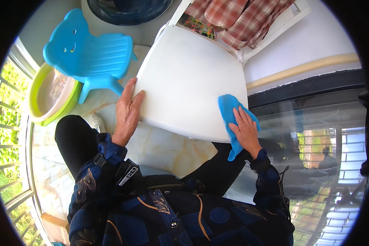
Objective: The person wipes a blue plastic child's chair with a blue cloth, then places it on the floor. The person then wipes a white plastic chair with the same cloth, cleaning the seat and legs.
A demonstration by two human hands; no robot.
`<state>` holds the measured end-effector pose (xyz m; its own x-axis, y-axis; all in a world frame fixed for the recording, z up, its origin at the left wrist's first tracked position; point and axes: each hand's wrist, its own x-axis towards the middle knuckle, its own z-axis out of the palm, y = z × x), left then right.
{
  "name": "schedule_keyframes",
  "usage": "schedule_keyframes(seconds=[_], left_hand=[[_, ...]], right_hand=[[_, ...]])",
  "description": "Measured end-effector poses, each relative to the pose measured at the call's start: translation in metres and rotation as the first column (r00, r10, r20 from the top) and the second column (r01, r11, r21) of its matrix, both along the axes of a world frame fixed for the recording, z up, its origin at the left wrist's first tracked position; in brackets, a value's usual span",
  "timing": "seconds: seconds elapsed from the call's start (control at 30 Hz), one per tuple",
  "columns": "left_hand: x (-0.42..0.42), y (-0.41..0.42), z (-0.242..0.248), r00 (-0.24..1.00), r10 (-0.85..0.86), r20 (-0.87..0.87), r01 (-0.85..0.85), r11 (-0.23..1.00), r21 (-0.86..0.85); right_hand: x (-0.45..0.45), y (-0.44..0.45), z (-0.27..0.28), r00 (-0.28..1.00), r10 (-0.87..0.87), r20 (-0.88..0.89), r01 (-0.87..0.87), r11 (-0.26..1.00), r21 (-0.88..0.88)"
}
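Note:
In front of me stands a white chair, its smooth seat (190, 83) filling the middle of the view. My left hand (128, 112) grips the left edge of the seat, thumb on the upper side; some of its fingers are hidden. At the front right corner, a blue cloth (226, 107) lies partly on the seat and hangs over the edge. My right hand (245, 130) presses on this cloth with its fingers spread slightly over it.
Red plaid fabric (230, 18) lies at the chair's back. A blue child's chair (106, 58) with a bear-shaped back stands left, by green and pale basins (33, 107). A glossy dark panel (283, 129) borders the right; a barred window (10, 147) is at left.

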<state>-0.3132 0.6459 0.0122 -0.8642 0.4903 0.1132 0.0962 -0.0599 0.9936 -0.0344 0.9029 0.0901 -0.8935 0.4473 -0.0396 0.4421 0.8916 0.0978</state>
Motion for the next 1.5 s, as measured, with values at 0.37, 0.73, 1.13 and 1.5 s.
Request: schedule_keyframes(seconds=[0.37, 0.73, 1.13, 1.5], left_hand=[[-0.004, 0.0, -0.012, 1.0, -0.012, -0.001, 0.012, 1.0, 0.002], [-0.002, -0.002, -0.016, 0.991, 0.008, 0.135, -0.005, 1.0, -0.028], [0.006, -0.006, -0.016, 0.994, 0.017, -0.112, -0.031, 0.992, -0.12], [0.001, -0.011, -0.008, 0.998, 0.014, 0.067, -0.011, 0.999, -0.047]], right_hand=[[-0.005, -0.064, 0.0, 0.976, 0.203, -0.08, -0.205, 0.978, -0.023], [0.013, -0.016, -0.011, 0.977, -0.167, -0.13, 0.172, 0.985, 0.025], [-0.129, -0.152, -0.025, 0.893, 0.209, -0.398, -0.216, 0.976, 0.029], [-0.019, -0.054, -0.025, 0.959, -0.227, -0.168, 0.231, 0.973, 0.005]])
